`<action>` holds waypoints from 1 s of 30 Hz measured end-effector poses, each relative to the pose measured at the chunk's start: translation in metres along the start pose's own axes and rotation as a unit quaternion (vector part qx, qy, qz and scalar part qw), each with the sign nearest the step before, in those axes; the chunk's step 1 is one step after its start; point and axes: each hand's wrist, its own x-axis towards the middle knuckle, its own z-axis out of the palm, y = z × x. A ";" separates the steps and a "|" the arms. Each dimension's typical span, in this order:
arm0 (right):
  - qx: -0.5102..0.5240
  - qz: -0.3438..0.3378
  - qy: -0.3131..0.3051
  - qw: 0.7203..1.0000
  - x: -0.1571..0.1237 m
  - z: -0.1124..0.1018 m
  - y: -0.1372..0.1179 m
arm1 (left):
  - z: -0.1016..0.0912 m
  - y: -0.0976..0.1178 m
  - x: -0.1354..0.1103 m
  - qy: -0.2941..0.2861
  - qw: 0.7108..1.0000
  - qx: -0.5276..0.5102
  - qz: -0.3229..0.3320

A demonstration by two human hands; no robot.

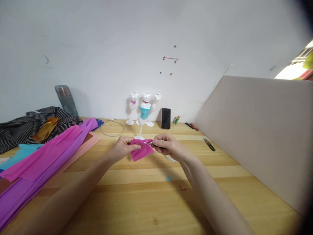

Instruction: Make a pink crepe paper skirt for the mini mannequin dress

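Observation:
My left hand pinches the left edge of a small bright pink piece of crepe-like material above the table. My right hand is closed around scissors, whose silver blades lie at the top right part of the pink piece. Just behind my hands stands a small white dress form wrapped in turquoise material, with a red band at its neck. The pink piece overlaps its base. A white curved object shows partly under my right wrist.
Pink and purple sheets, a striped cloth and a bottle occupy the left. Several dress forms and a phone stand by the wall. A dark cutting tool lies right, near a pale panel. Scraps lie in front.

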 end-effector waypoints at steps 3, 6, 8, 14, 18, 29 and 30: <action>-0.005 -0.008 0.006 1.000 0.000 0.002 0.000 | 0.000 -0.002 -0.001 -0.003 1.000 0.021 0.009; -0.012 -0.010 0.008 1.000 0.000 0.004 0.000 | 0.000 -0.004 -0.001 -0.003 0.999 0.035 0.016; -0.013 -0.009 0.006 1.000 0.001 0.006 0.001 | 0.001 -0.006 -0.001 -0.006 0.999 0.039 0.021; 0.006 -0.006 0.007 1.000 0.005 0.011 0.006 | 0.005 -0.010 -0.002 -0.029 0.998 0.034 0.038; 0.030 -0.011 0.002 0.999 0.005 0.012 0.008 | 0.010 -0.009 -0.004 -0.043 0.998 0.024 0.035; 0.081 0.005 -0.019 0.996 0.006 0.015 0.007 | 0.014 -0.013 -0.005 -0.025 0.998 0.033 0.054; 0.083 0.006 -0.020 0.996 0.006 0.015 0.007 | 0.014 -0.012 -0.005 -0.023 0.997 0.035 0.058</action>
